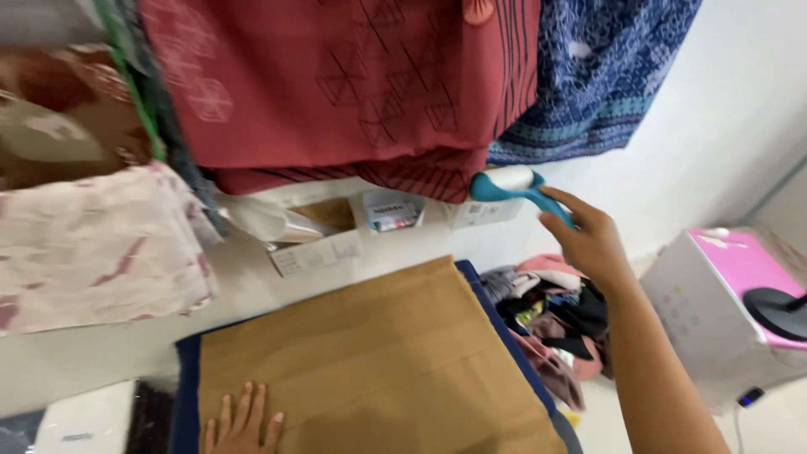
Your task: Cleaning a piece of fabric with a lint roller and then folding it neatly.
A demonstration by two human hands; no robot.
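Bright, even daylight fills the scene, strongest on the white wall (723, 109) at the right, which looks washed out. Shadows are soft, showing faintly under the hanging red cloth (353, 84). The whole picture is slightly soft with motion blur, the view is tilted, and the pink-topped box (723, 286) glares pale along its top.

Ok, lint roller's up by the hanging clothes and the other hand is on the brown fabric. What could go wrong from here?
1. The right hand grips the teal lint roller only by its handle end, right under the hanging red garment; its roll could snag that cloth.
2. The left hand pins just the near edge of the brown fabric, so the far part may shift or wrinkle.
3. The clothes pile beside the board could catch a dropped roller.
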